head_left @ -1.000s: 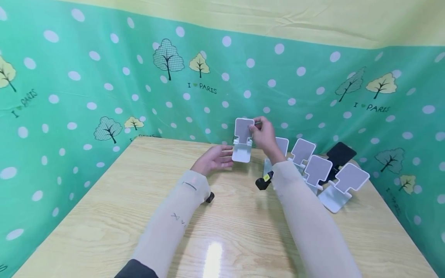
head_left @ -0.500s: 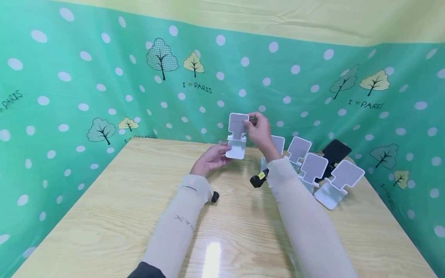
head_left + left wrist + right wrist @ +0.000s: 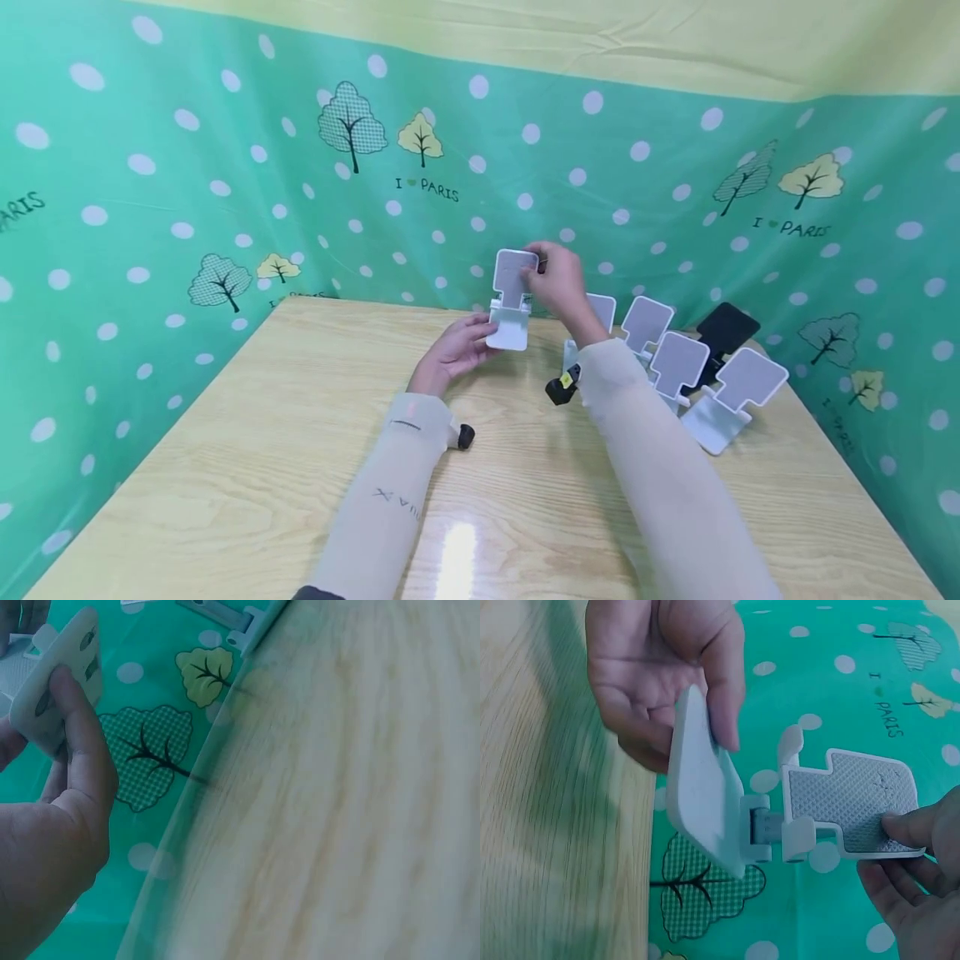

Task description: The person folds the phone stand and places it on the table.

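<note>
A white folding phone stand [image 3: 509,329] with a grey textured pad is held up above the far part of the table. My left hand [image 3: 459,346] grips its base from the left; in the left wrist view the thumb lies against the underside of the base [image 3: 66,667]. My right hand [image 3: 558,279] pinches the upper plate at its right edge. The right wrist view shows that hand's thumb on the grey pad [image 3: 862,799] and its fingers behind, with the left hand [image 3: 667,682] on the base plate. Base and upper plate stand at an angle, joined by a hinge.
Several more white phone stands [image 3: 678,364] and a black one [image 3: 726,329] stand at the right of the wooden table [image 3: 247,450]. A green dotted cloth [image 3: 300,167] hangs behind and along the sides. Small black cameras sit at both wrists.
My left hand has come from beside the phone stand to grip its base. The stand has shifted slightly left in view, and the right hand keeps its pinch on the upper plate.
</note>
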### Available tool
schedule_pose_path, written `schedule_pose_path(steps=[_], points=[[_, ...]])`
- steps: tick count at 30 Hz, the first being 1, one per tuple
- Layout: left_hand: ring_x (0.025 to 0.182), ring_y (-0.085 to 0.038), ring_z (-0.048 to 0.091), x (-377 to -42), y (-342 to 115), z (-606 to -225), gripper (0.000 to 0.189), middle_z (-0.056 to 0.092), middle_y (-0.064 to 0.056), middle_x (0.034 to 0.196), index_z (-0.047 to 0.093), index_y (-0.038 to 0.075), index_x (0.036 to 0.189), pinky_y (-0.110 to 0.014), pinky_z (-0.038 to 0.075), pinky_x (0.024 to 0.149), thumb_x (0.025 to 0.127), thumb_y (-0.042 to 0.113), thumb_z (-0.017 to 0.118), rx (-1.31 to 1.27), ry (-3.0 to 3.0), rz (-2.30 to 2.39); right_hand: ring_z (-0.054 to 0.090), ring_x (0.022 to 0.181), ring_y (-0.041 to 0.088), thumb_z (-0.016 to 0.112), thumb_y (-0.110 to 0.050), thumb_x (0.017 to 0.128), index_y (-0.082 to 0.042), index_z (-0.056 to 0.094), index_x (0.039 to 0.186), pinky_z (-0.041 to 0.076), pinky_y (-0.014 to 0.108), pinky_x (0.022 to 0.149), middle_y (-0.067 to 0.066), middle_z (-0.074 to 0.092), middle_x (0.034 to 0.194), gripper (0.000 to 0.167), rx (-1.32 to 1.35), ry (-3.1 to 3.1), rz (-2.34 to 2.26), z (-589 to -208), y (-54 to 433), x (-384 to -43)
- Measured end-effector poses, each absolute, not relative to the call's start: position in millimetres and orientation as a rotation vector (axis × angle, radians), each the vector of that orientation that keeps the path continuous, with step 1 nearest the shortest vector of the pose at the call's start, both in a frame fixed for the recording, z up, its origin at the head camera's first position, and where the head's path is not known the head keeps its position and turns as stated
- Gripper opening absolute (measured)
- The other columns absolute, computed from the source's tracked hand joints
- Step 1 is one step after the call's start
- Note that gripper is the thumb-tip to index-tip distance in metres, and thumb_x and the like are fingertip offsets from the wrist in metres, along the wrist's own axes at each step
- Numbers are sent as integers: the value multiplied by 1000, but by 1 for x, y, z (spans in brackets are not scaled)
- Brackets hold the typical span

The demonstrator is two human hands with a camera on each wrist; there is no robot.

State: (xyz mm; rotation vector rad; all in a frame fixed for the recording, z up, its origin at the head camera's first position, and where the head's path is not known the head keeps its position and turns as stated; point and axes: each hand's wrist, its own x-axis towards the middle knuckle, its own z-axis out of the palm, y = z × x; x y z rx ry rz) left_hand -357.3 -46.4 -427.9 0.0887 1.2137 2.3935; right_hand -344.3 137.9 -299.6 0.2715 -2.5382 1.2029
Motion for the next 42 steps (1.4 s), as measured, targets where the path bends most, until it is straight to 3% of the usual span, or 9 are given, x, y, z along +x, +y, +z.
schedule_pose_path(steps=[4,10,20,26,38,42], points=[[94,-24,71,-355,-48,-428,21,64,-13,116,57,4,120,-33,63,81,102,-6,51,73,1188,2407,63,103,29,68,0,95,0,66,131,60,41,86,18,68,122,35,352,-2577,1010,-296,136,-345],[99,-25,70,-352,-48,-424,21,62,-14,122,57,4,120,-37,62,89,102,-5,54,63,1188,2399,63,112,32,70,1,94,2,68,126,60,42,91,19,67,122,32,410,-2596,871,-289,136,-344],[114,-32,64,-346,-50,-418,43,54,-21,136,46,-2,143,-45,48,110,100,-8,54,61,1216,2377,62,110,31,70,-1,95,0,65,130,61,36,87,17,63,124,36,429,-2640,782,-288,133,-345],[127,-38,56,-345,-50,-414,49,52,-23,139,41,-5,148,-47,44,114,100,-8,53,43,1249,2378,62,111,31,69,-1,96,1,65,129,61,37,89,17,64,123,34,418,-2639,811,-289,135,-347],[114,-36,60,-346,-45,-412,45,57,-22,130,47,-11,142,-51,43,115,98,-11,54,92,1311,2348,64,106,33,69,2,94,2,66,121,60,42,89,19,67,117,27,352,-2607,849,-293,139,-349],[112,-34,62,-344,-45,-412,44,60,-19,126,48,-10,142,-48,47,111,99,-11,54,95,1345,2329,64,105,32,68,2,95,1,65,121,60,42,89,17,66,117,26,324,-2620,873,-297,139,-349]])
